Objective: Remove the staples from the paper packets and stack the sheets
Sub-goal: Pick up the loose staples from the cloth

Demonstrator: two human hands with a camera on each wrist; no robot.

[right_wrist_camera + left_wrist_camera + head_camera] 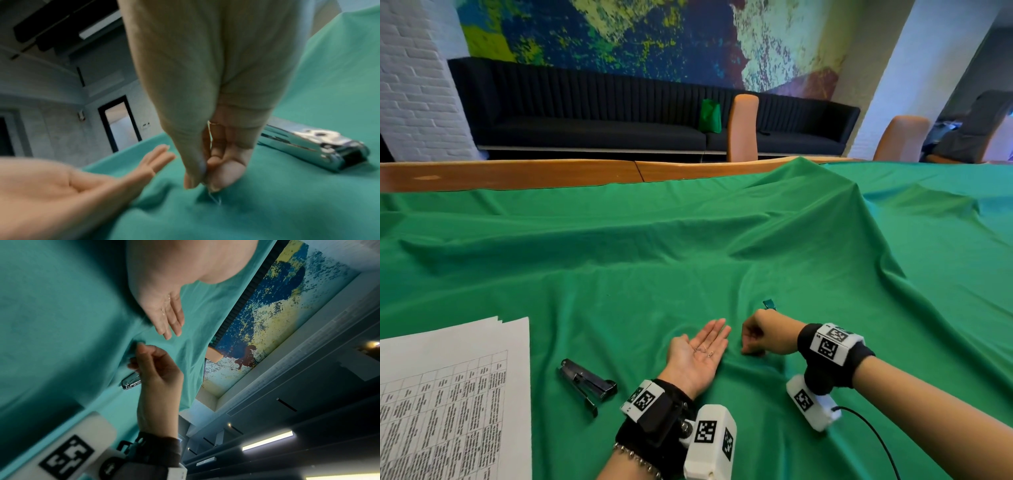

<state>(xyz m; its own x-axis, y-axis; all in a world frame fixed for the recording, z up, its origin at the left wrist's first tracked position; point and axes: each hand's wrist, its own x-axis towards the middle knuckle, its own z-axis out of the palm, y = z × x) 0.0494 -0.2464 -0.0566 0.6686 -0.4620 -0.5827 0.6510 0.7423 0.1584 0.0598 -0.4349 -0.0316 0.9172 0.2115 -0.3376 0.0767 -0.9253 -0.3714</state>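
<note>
Right hand: the right hand (pixel 763 334) is seen knuckles-up on the green cloth (pixel 688 240), thumb and forefinger pinched together on a bent staple (pixel 214 198).
Staple in the pinch: it is shown only in the right wrist view, as a thin wire hanging from the fingertips (pixel 216 185); in the head view it is hidden under the hand.
Left hand: the left hand (pixel 698 356) is laid palm-up beside the right, fingers straight and together, nothing gripped.
Loose staples: a few staples (pixel 703 352) are seen lying on the palm; their number is too small to tell.
Staple remover: the staple remover (pixel 585 382) is laid left of the left hand, long axis running away-left to near-right.
Sheets: the stack of sheets (pixel 448 394) is cut off at the left and bottom edges.
</note>
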